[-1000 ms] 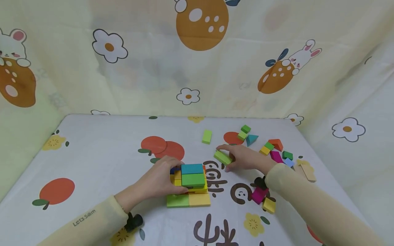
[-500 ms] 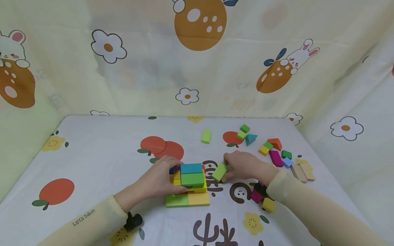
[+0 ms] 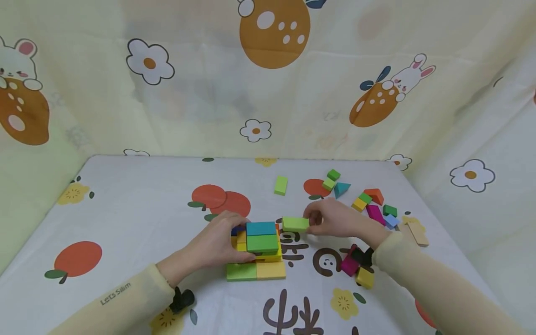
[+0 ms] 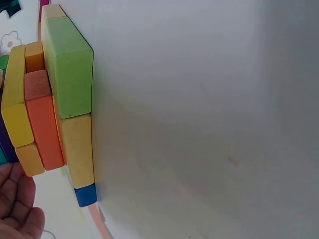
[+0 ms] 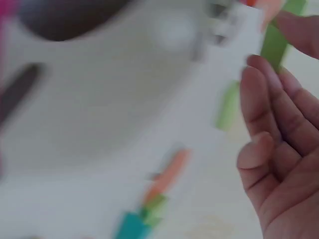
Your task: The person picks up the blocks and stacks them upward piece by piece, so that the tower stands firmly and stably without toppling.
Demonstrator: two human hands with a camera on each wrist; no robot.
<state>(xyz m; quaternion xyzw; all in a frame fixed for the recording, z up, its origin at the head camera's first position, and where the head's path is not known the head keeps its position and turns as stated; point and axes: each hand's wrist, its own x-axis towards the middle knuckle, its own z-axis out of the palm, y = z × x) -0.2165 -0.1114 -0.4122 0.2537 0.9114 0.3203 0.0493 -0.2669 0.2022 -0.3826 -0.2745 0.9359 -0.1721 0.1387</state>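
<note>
Left hand (image 3: 215,239): thumb and fingers curved round left side of stack (image 3: 262,244) | Right hand (image 3: 338,217): fingers nearly closed, pinching right end of lime block (image 3: 295,224) | Lime block: just right of stack

Left hand (image 3: 214,242) grips block stack (image 3: 262,244); right hand (image 3: 340,218) pinches lime block (image 3: 294,224)

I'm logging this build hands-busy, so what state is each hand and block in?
Left hand: gripping the block stack
Right hand: pinching a light green block
Light green block: held at its right end, not on the stack
Block stack: standing, layered
Far light green block: lying loose, untouched
Teal triangular block: loose, untouched
Other blocks at right: scattered, unstacked
</note>
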